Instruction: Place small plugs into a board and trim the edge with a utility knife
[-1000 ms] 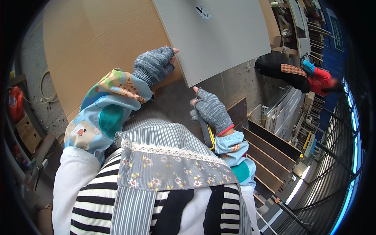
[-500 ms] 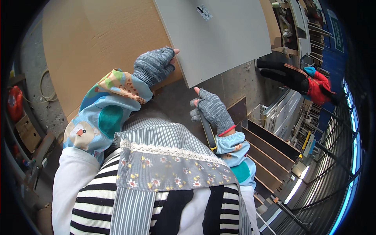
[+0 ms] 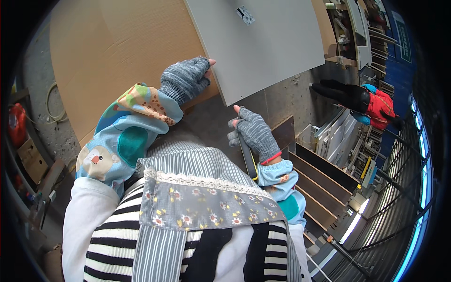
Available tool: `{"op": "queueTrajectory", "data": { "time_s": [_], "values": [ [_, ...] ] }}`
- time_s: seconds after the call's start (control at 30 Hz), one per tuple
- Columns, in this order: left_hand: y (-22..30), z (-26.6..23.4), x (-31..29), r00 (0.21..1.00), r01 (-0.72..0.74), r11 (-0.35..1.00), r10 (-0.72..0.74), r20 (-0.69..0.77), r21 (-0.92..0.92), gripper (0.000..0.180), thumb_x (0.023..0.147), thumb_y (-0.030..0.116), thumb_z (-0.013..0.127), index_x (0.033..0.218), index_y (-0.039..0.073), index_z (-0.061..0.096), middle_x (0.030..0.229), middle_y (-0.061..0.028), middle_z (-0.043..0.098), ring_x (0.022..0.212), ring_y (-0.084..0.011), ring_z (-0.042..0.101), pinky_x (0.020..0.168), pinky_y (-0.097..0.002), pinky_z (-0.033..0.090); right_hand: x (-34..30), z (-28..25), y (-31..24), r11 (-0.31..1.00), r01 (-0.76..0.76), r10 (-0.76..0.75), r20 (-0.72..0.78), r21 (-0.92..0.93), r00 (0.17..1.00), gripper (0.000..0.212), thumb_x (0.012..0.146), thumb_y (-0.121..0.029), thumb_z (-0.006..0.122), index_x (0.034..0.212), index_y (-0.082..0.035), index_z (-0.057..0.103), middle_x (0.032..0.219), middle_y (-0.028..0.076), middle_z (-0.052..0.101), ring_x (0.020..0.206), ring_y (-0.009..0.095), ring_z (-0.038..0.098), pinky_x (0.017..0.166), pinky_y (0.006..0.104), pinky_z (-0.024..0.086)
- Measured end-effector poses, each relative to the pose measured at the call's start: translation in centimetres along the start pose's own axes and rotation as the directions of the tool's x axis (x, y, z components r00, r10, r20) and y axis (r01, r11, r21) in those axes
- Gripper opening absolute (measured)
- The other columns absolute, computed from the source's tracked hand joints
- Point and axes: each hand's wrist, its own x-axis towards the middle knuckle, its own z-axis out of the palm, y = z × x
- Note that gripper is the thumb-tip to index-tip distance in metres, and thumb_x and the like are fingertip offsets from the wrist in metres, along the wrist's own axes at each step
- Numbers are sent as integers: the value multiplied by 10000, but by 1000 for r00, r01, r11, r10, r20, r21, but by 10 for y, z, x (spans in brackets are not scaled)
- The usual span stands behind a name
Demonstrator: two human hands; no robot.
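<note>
My left hand [image 3: 185, 81], in a grey knit glove with bare fingertips, is closed at the left edge of a large pale grey panel [image 3: 268, 51]. Its fingertips meet that edge; whether they pinch anything is hidden. The panel lies over a brown cardboard-coloured sheet [image 3: 117, 51], with a small label [image 3: 245, 15] on its top. Just off the panel's near corner, my right hand [image 3: 256, 134], gloved alike, is closed around a long, flat dark tool with yellow edging [image 3: 248, 160]. The tool points back toward my apron, and the hand covers its upper part.
A person in a red vest [image 3: 379, 107] is at the right beyond the panel. Dark boards [image 3: 319, 185] stand in a row at my right, with stacked white panels [image 3: 336, 134] behind. At far left are a coiled hose [image 3: 52, 105] and a red object [image 3: 18, 124].
The person in red has shifted, turning their back and moving slightly. Both my hands and the panel stay almost where they were.
</note>
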Motion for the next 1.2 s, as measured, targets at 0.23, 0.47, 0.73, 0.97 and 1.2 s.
{"op": "queueTrajectory", "data": {
  "time_s": [0.23,0.47,0.73,0.97,1.2],
  "values": [
    [-4,2,-3,994,55,998,-53,97,-15,322,803,172,589,1124,143,569,848,-51,607,787,-246,616,701,-355,506,6,12,13,1000,3,-6,100,23,995,535,872,-34,503,1376,-20,324,866,93,592,616,167,605,534,291,536],
    [-4,3,-2,999,22,1000,-22,33,-7,300,810,173,581,1109,147,581,797,-58,593,736,-247,615,648,-354,502,-2,6,1,1000,3,-3,-3,5,1000,531,878,-43,499,1376,-18,318,883,85,589,628,158,609,553,278,554],
    [-3,7,0,999,19,999,-17,40,-45,300,814,174,582,1113,144,577,795,-58,591,736,-244,615,642,-356,502,-4,18,14,998,14,-15,7,65,1000,508,872,-34,505,1354,7,348,905,99,591,596,148,595,543,270,545],
    [-2,1,0,997,17,999,-14,72,-50,303,825,177,579,1125,139,573,815,-68,592,755,-246,615,654,-354,503,-2,10,-1,1000,-14,13,-60,-11,998,495,882,-20,466,1364,-49,356,801,61,545,540,127,537,504,278,504],
    [-4,3,0,997,36,998,-32,68,-45,303,830,177,572,1131,142,571,824,-68,595,753,-247,614,653,-352,505,-3,22,4,1000,-13,14,33,-27,999,516,872,-23,513,1362,-11,352,866,77,596,602,143,589,540,280,499]
  ]
}}
